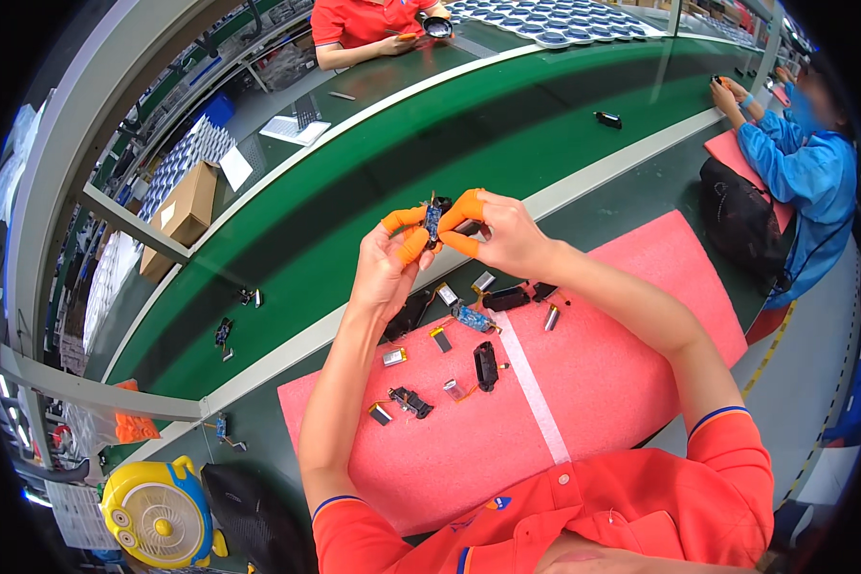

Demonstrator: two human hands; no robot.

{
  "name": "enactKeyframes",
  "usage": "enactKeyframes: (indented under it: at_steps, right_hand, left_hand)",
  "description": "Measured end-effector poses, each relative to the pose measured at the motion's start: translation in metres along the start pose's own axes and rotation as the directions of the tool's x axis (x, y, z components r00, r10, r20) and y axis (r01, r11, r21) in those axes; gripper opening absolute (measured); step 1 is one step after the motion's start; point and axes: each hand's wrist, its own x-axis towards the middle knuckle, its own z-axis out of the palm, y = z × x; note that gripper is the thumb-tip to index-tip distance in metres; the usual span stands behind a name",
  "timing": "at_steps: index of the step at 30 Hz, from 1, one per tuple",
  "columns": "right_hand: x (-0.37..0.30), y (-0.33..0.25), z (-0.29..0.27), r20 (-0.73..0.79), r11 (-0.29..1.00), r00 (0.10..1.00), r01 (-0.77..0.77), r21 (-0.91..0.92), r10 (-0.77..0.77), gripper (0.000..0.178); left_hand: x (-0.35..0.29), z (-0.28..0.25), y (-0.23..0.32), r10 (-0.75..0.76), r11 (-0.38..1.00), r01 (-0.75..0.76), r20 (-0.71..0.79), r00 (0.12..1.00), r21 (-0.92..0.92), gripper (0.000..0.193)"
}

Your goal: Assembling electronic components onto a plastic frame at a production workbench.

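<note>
Both my hands are raised over the far edge of the pink foam mat [631,325], with orange covers on several fingertips. Between them is a small black housing with a blue circuit board [432,220]. My left hand [385,266] pinches it from the left side. The thumb and fingers of my right hand [512,234] close on its right side, hiding part of it. Below the hands lie a loose blue circuit board [474,318], a black housing [486,366], a black part with wires [410,402] and several small silver battery cells [394,356].
Beyond the mat runs a green conveyor belt [536,143] carrying a few black assemblies [223,333]. A yellow fan [163,526] and a black bag [249,507] stand at the lower left. Co-workers sit across the belt [364,29] and at the right [804,182].
</note>
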Motion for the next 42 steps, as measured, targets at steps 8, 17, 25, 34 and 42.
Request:
enactKeyframes:
  at_steps: [8,17,25,34,42]
  right_hand:
    - [-0.011,0.008,0.021,-0.016,0.981,0.982,-0.188,0.054,0.189,0.018]
    - [-0.013,0.008,0.025,0.049,0.829,0.971,0.225,-0.513,-0.233,0.028]
    - [-0.019,0.008,0.025,0.167,0.758,0.906,0.417,-0.501,-0.388,0.036]
    - [-0.021,0.028,0.014,0.126,0.799,0.886,0.458,-0.389,-0.447,0.037]
    - [-0.005,-0.002,0.017,-0.115,0.984,0.993,-0.036,-0.175,0.016,0.049]
  left_hand:
    - [-0.001,0.005,-0.005,0.150,0.857,-0.066,-0.125,0.981,0.512,0.034]
    - [-0.011,0.007,-0.013,0.473,0.445,-0.108,-0.131,0.871,0.889,0.032]
    - [-0.008,0.004,-0.023,0.494,0.361,-0.129,-0.072,0.867,0.924,0.032]
    - [-0.005,0.008,-0.029,0.396,0.714,-0.304,-0.006,0.918,0.631,0.036]
    - [-0.012,0.015,-0.014,0.261,0.694,-0.149,-0.053,0.964,0.704,0.034]
